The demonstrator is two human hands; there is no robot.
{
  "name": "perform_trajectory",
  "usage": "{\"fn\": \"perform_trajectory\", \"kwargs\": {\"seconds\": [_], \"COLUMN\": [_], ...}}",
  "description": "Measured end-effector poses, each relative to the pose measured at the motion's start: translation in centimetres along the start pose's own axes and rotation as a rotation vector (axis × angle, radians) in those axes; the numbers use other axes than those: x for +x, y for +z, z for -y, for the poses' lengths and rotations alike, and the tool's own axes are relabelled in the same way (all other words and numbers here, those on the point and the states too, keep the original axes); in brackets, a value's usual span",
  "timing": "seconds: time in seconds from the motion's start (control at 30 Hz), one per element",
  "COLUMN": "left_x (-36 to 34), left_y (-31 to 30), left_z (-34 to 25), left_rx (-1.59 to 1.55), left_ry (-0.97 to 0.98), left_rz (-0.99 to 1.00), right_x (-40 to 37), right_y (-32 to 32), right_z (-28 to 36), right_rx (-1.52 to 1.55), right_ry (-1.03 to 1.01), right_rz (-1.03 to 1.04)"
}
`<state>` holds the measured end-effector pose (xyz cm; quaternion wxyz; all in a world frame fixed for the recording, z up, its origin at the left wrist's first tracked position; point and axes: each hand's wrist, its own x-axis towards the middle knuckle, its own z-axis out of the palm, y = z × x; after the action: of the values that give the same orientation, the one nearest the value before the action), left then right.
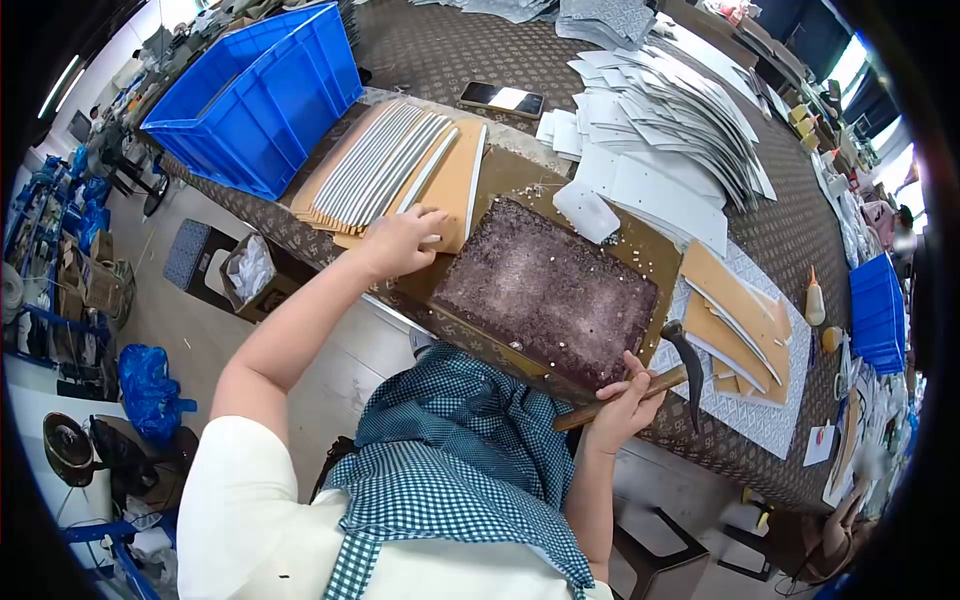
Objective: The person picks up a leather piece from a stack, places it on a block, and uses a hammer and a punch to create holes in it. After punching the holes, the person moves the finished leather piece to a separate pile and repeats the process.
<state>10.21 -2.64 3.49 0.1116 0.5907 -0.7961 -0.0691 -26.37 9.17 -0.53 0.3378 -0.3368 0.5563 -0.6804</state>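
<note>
Hammer: wooden handle, curved dark metal head; right hand fingers curled around handle; left hand fingers loosely bent over flat tan panels

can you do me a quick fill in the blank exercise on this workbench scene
The right hand grips a wooden-handled ____.
The hand at the tan panels is the person's ____ one.
The plastic bin beside those panels is coloured ____.

Missing words: hammer; left; blue.
</note>
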Motion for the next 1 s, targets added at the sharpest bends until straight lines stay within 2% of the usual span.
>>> {"fn": "perform_trajectory", "kwargs": {"seconds": [0.17,0.37,0.57,0.6,0.67,0.7,0.77,0.8,0.87,0.9,0.97,1.0], "left_x": [0.8,1.6,0.8,1.0,1.1,0.5,0.0,-0.4,-1.0,-1.5,-1.3,-1.4], "left_y": [-1.5,0.2,-0.9,-0.7,-0.6,-1.5,-1.0,-2.1,-0.3,-0.9,1.7,1.5], "left_z": [-1.1,1.7,3.1,2.9,2.1,0.2,-0.5,-2.7,-3.8,-5.0,-4.6,-5.2], "left_rx": [0.245,0.517,0.115,0.009,-0.141,-0.276,-0.668,-0.834,-1.002,-1.001,-0.823,-0.84], "left_ry": [0.053,0.146,-0.012,0.059,0.034,-0.154,-0.279,-0.239,-0.209,-0.147,0.05,0.041], "left_rz": [0.209,0.166,-0.273,-0.5,-0.688,-0.682,-0.698,-0.695,-0.629,-0.462,-0.415,-0.312], "right_x": [0.1,0.0,0.1,0.2,0.1,0.1,0.1,0.1,0.1,0.0,0.0,0.0], "right_y": [-0.2,-0.1,0.0,0.0,-0.1,-0.1,0.0,0.0,0.1,-0.1,-0.2,-0.2], "right_z": [0.0,0.4,0.5,0.5,0.4,0.5,0.6,0.6,0.6,0.4,0.4,0.3], "right_rx": [-0.057,-0.094,-0.131,-0.14,-0.116,-0.118,-0.122,-0.128,-0.1,-0.09,-0.064,-0.035], "right_ry": [0.009,0.009,-0.002,-0.007,0.004,0.003,-0.004,-0.006,0.023,0.017,0.014,0.015], "right_rz": [-0.01,-0.023,-0.013,-0.013,-0.022,-0.019,-0.023,-0.024,-0.036,-0.03,-0.026,-0.027]}}
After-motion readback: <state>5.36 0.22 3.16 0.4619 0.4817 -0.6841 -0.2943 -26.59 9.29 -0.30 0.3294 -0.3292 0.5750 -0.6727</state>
